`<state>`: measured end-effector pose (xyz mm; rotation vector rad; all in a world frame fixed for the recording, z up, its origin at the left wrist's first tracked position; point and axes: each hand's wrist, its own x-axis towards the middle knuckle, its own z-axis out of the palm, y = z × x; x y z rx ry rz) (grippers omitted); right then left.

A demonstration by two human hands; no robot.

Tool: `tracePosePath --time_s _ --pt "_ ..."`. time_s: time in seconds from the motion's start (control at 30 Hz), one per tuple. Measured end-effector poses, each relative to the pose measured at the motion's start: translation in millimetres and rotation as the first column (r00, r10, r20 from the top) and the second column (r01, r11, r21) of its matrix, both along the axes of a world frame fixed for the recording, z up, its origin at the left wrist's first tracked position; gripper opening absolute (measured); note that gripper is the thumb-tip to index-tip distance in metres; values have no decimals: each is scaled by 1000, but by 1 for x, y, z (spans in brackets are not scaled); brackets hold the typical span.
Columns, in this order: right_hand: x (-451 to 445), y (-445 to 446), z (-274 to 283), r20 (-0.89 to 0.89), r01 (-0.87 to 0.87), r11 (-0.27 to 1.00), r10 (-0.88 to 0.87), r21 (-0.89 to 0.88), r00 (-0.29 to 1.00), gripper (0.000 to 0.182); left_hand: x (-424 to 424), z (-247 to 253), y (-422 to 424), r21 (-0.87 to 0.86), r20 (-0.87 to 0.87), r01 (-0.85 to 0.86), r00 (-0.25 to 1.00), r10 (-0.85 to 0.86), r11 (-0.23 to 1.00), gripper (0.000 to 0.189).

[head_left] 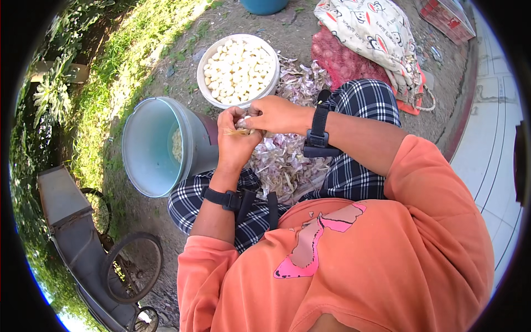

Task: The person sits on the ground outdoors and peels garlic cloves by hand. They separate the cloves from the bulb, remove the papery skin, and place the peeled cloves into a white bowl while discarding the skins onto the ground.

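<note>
My left hand (238,135) holds a partly peeled garlic bulb (244,124) with a dry stalk, its fingers curled round it. From the right, my right hand (271,114) meets it, thumb and fingers closed on the same garlic; the fingers hide much of it. Just beyond both hands stands a white bucket (201,85) filled with peeled garlic cloves (238,70). A pale blue-grey bucket (186,133), left of my left hand, has more peeled cloves (177,145) low inside. Papery garlic skins (286,162) lie heaped between my legs, below the hands.
A red mesh sack of garlic bulbs (346,56) lies beyond my right knee, partly under a printed white cloth (373,29). A blue bucket (264,5) stands at the top edge, a clear plastic box (448,20) at upper right. A cart with wheels (79,236) is at lower left.
</note>
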<state>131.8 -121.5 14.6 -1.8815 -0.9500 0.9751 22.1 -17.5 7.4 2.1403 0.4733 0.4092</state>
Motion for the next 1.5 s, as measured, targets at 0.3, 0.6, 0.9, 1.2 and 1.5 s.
tracePosePath --time_s 0.3,0.6,0.9,1.2,1.5 --pt "1 -5 -5 54 23 969 -38 245 998 34 -3 12 -8 -534 105 106 993 -59 839 36" --pt "-1 -6 11 -120 109 955 -79 276 990 29 -5 5 1 -736 152 175 984 -92 654 37" --pt "4 -7 -1 -821 378 907 -67 187 567 21 -1 6 13 -947 131 91 985 112 308 30" --pt "13 -7 0 -863 367 915 -45 166 504 25 -1 5 17 -889 -46 -132 979 201 439 24" --pt "16 -11 6 -818 341 926 -70 160 571 24 -1 19 5 -699 64 113 993 -96 706 53"
